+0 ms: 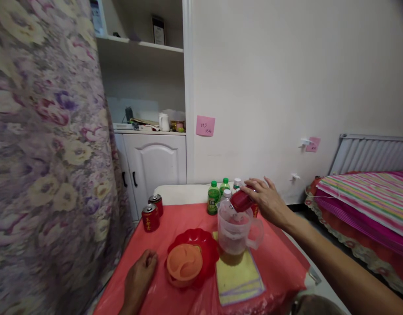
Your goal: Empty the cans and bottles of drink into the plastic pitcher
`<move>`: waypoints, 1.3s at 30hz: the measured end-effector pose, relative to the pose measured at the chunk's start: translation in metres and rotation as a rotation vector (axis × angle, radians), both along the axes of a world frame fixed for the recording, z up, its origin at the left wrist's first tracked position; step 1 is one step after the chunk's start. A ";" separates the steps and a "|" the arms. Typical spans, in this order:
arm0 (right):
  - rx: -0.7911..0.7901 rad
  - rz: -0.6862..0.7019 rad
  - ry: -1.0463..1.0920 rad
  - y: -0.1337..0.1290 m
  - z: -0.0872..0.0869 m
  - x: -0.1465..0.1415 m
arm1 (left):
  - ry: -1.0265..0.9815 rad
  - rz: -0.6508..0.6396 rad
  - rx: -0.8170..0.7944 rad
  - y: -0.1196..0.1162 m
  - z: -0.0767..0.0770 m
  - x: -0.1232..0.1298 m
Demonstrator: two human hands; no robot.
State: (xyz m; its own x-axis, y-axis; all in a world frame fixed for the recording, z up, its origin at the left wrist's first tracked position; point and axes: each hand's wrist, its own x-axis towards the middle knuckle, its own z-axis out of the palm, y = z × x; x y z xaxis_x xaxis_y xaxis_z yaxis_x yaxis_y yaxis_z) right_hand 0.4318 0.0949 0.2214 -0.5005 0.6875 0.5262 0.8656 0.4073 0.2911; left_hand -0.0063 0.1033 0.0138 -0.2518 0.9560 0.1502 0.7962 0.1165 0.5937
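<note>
You are gripping a red can [241, 201] in your right hand [261, 195], tilted over the pitcher [233, 234], apparently so its opening faces inside, while your left hand [141, 274], loosely curled with nothing visible in it, is showing left of the pitcher, beyond the orange bowl [184, 264].

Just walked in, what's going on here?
The right hand holds a red can tipped over the mouth of a clear pitcher, which stands on a yellow cloth. The left hand is curled, nothing visible in it, near an orange bowl. Two other cans stand upright at the table's left.
</note>
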 end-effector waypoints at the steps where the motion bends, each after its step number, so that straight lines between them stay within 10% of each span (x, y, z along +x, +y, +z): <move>1: -0.001 0.002 -0.002 0.000 -0.001 0.001 | 0.000 0.003 -0.002 0.000 0.001 0.000; 25: 0.018 -0.037 0.236 0.007 -0.028 0.020 | 0.023 0.018 0.023 -0.003 -0.002 0.005; 31: -0.080 0.109 0.780 -0.020 -0.032 0.027 | 0.033 0.031 0.035 -0.003 -0.004 0.004; 39: -0.717 0.587 1.566 -0.085 -0.075 0.005 | 0.030 0.023 -0.001 -0.001 0.000 0.003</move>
